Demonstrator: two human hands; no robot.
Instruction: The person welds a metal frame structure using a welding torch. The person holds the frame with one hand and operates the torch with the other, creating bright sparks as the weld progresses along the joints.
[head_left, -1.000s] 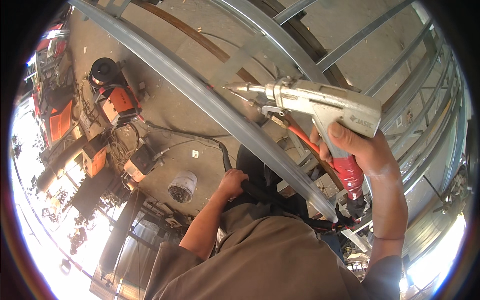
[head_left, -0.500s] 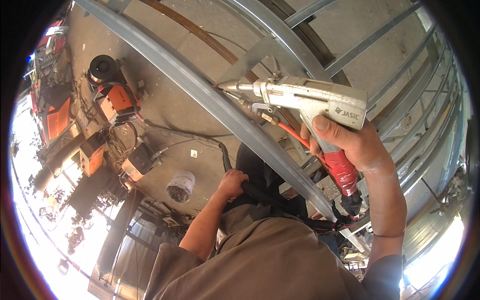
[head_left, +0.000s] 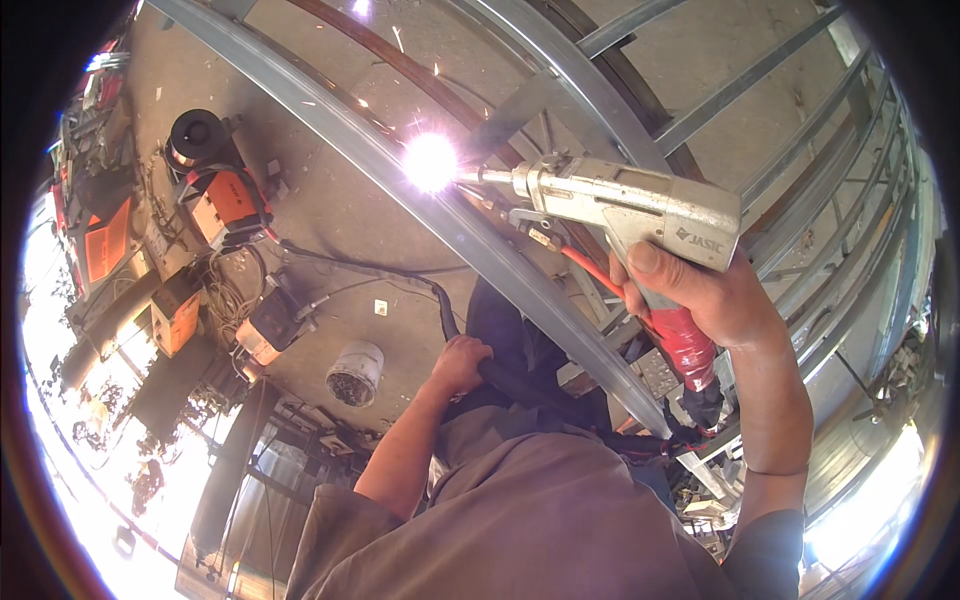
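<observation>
The right hand (head_left: 715, 300) wraps round a silvery metal pistol-shaped welding gun (head_left: 630, 200); lower left of it, the left hand (head_left: 460, 365) clasps a black sleeved cable (head_left: 443, 312). Up-left of the right grip, a white arc (head_left: 430, 163) blazes at a long grey steel bar (head_left: 530, 280): apparently welding, calling for a steady wrist.

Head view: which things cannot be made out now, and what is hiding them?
All in the head view:
Welding gun: its tip is lost in white glare.
Right hand: fingers partly hidden behind the welding gun.
Left hand: fingertips hidden by the hand itself.
Bucket: contents too small and dark to identify.
</observation>
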